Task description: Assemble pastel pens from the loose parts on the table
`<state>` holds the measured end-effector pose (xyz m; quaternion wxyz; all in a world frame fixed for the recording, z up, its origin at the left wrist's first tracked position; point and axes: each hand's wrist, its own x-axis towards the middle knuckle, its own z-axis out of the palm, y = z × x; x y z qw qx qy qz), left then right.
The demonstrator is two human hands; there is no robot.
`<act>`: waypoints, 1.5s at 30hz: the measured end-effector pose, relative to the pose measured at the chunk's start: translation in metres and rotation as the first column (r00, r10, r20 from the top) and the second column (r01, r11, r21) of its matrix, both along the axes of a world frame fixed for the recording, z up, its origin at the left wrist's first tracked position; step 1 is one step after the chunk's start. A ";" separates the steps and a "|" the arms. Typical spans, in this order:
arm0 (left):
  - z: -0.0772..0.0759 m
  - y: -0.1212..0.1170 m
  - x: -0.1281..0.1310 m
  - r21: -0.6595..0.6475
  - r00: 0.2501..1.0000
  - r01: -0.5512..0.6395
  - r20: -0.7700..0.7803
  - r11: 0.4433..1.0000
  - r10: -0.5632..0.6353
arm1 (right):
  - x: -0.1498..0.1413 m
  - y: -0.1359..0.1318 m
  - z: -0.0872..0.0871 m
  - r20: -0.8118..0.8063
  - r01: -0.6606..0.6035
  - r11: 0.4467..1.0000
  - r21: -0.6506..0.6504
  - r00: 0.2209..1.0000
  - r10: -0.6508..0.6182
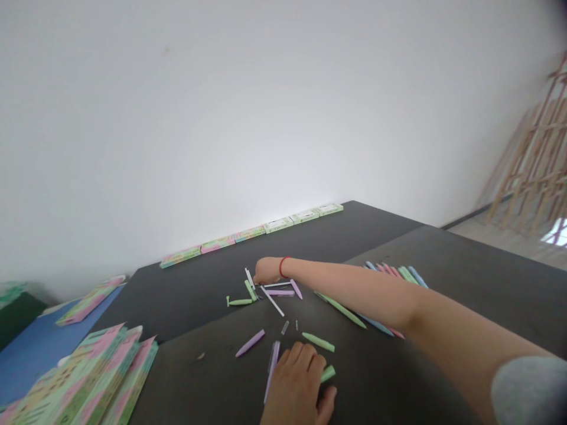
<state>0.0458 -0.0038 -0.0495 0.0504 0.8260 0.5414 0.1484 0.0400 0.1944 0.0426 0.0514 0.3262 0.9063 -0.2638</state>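
My right hand (266, 270), a red band on its wrist, reaches far across the dark table (190, 295). Its fingers are curled down among loose pen parts: white rods (272, 300), a green piece (240, 301) and a purple piece (280, 292). What the fingers pinch is hidden. My left hand (296, 385) lies flat near the front edge. Its fingertips rest by a purple barrel (271, 366) and over a green piece (328, 373). Another purple barrel (250, 343) and a green cap (318, 342) lie just beyond it.
Several pastel pens (394, 271) lie behind my right forearm, and a long green pen (341, 310) passes under it. A row of small boxes (248, 234) lines the wall. Stacks of flat pastel cartons (88, 378) sit at lower left on a blue surface (26, 348). A wooden rack (531, 159) stands far right.
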 end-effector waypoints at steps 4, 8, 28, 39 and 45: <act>0.004 0.000 0.000 0.020 1.000 -0.003 -0.028 1.000 0.004 | 0.053 -0.014 -0.003 -0.264 0.041 0.949 -0.312 0.956 -0.129; 0.000 -0.001 -0.002 0.056 0.993 -0.042 0.114 0.998 0.036 | 0.108 -0.045 -0.022 -0.390 0.033 0.851 -0.524 0.879 -0.274; 0.013 -0.009 -0.006 -0.334 0.617 -0.181 0.694 0.925 0.371 | 0.151 -0.087 -0.054 -0.712 -0.026 0.721 -0.693 0.189 -0.677; 0.027 -0.007 -0.013 -0.183 0.792 -0.242 0.529 0.953 0.303 | 0.151 -0.103 -0.060 -0.805 -0.027 0.842 -0.538 0.314 -0.504; 0.020 -0.002 -0.028 -0.119 0.879 -0.260 0.382 0.958 0.286 | 0.142 -0.114 -0.072 -0.762 -0.095 0.797 -0.596 0.380 -0.524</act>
